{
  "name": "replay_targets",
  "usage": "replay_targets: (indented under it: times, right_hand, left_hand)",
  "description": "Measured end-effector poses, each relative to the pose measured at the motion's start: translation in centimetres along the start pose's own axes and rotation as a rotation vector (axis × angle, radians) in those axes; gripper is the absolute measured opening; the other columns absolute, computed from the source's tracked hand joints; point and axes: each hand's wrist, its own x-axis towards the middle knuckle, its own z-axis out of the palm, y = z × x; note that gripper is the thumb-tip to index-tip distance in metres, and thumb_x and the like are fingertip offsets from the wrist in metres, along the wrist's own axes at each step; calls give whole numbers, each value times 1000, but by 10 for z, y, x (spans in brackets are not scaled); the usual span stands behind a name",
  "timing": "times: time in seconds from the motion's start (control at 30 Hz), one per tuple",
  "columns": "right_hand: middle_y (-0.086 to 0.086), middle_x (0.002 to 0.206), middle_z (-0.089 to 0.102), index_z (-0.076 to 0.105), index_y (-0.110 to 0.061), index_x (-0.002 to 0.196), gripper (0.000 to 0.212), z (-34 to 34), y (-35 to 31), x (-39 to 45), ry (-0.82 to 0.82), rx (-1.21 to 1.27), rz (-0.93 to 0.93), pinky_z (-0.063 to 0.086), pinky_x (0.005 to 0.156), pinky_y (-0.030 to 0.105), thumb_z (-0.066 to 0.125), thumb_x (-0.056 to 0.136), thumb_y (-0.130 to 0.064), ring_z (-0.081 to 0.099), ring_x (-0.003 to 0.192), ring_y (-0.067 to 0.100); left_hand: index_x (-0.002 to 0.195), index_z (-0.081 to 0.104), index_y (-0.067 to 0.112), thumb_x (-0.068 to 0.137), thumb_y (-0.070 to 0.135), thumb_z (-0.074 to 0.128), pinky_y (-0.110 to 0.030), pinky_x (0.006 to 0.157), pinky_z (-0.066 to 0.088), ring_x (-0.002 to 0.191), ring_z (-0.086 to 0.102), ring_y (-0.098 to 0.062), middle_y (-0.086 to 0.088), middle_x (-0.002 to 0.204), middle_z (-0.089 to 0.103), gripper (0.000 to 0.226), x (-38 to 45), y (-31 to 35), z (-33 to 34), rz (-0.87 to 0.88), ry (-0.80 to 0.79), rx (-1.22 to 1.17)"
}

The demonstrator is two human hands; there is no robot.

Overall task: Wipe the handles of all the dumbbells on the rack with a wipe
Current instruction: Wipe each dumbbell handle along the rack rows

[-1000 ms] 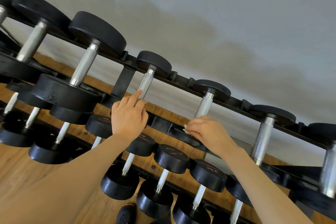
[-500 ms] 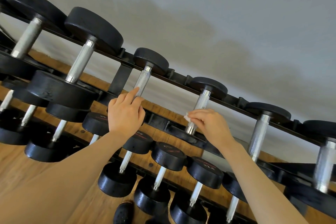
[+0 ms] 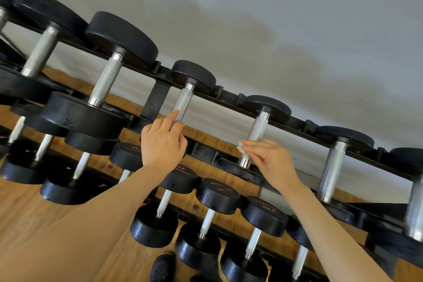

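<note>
Our right hand (image 3: 273,162) pinches the wipe (image 3: 240,146) against a dumbbell handle (image 3: 254,137) on the rack (image 3: 231,96); forearm angled upward. Our left hand (image 3: 162,144), fingers curled, touches the neighbouring handle (image 3: 183,104) left of it.

Black dumbbells (image 3: 121,36) with knurled silver handles (image 3: 183,104), a white wipe (image 3: 240,146), brown wooden floor (image 3: 27,213), grey wall (image 3: 274,7).

one head-worn view, tilted, looks forward and down from close range at the dumbbell rack (image 3: 231,96), wall behind.
</note>
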Motion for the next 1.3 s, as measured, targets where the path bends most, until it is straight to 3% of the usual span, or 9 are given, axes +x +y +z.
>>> replay_targets:
  times: [0.1,0.3,0.43,0.53,0.8,0.93,1.07,1.2,1.3]
  right_hand:
    - [-15,120,62,70,-24,112,28,0,1,-6,-52,20,-18,51,83,21,57,87,-30,59,96,0]
    - [2,134,57,71,-18,111,23,-5,20,24,171,-48,168,39,97,21,59,92,-19,53,112,9]
    - [4,114,53,70,-17,111,24,4,12,8,229,-14,203,35,82,2,59,90,-21,47,90,0]
    - [4,104,55,68,-15,116,30,11,6,-9,215,34,186,37,80,2,55,90,-22,42,90,-4]
    - [-3,105,53,69,-17,114,24,8,11,15,292,125,273,40,79,10,60,91,-17,46,94,0]
    - [-6,104,54,71,-17,108,23,15,-1,-7,207,232,223,47,84,18,62,87,-20,55,95,8]
    - [-14,100,57,73,-22,105,21,12,-7,-22,82,371,260,46,89,14,64,86,-20,56,97,2]
    - [-18,96,55,74,-21,104,20,1,-9,-17,-124,342,309,45,86,12,67,86,-15,56,93,1]
    - [-13,99,55,74,-19,106,20,-2,-15,-14,-158,271,327,43,85,10,65,88,-15,57,91,4]
  left_hand:
    - [104,72,14,87,19,57,-42,82,47,103,63,-28,-8,132,62,23,-1,-1,-1,-2,-6,7]
    - [106,71,15,87,20,55,-45,85,46,106,61,-29,-7,134,60,26,0,0,-2,-7,-32,-3]
    - [107,72,14,86,15,66,-47,85,46,107,61,-31,-7,137,58,21,-1,0,-3,-18,-60,10]
    - [106,72,13,88,19,60,-47,84,47,106,61,-31,-7,137,58,22,0,-1,-2,-12,-50,22]
    - [102,73,13,87,26,45,-47,82,47,105,61,-31,-8,135,60,34,0,-1,-1,5,-33,32]
    - [104,72,13,87,25,48,-48,84,47,106,61,-32,-8,135,59,32,0,-1,0,-4,-47,30]
    - [107,70,11,87,15,65,-49,85,47,105,62,-33,-9,136,59,21,0,1,-2,-40,-74,21]
    - [110,69,10,86,13,69,-50,87,49,108,62,-33,-10,135,59,24,0,1,-7,-24,-118,15]
    - [111,69,8,87,12,67,-52,94,46,114,60,-33,-13,134,59,24,0,3,-12,-31,-133,-18]
